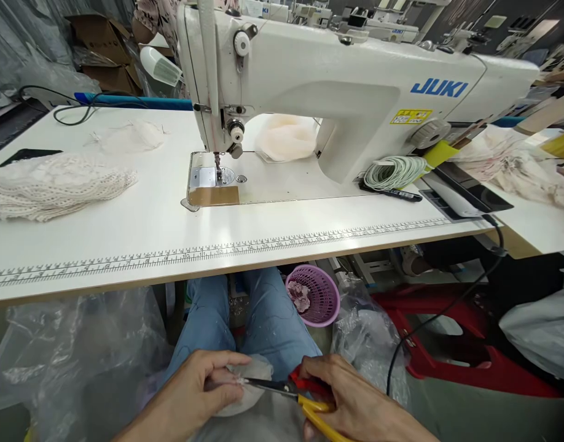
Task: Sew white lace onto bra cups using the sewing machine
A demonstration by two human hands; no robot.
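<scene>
Over my lap, my left hand [212, 383] pinches a small piece of thin white fabric [252, 396] between thumb and fingers. My right hand [341, 393] is wrapped round a pair of scissors [319, 408] with one red and one yellow handle. The dark blades point left, and their tips meet the fabric right at my left fingertips. Whether the blades are fully closed is hard to make out. Beyond the table edge stands a white JUKI sewing machine [309, 67], its needle area [219, 172] with no fabric under it.
Stacked lace fabric [51, 184] lies on the table's left, with a pale scrap [129, 135] behind it. Pale cloth [289, 138] sits behind the machine bed. A coil of light green cord [395, 173] rests at right. A purple basket [325, 294] and a red stool [415, 331] stand below.
</scene>
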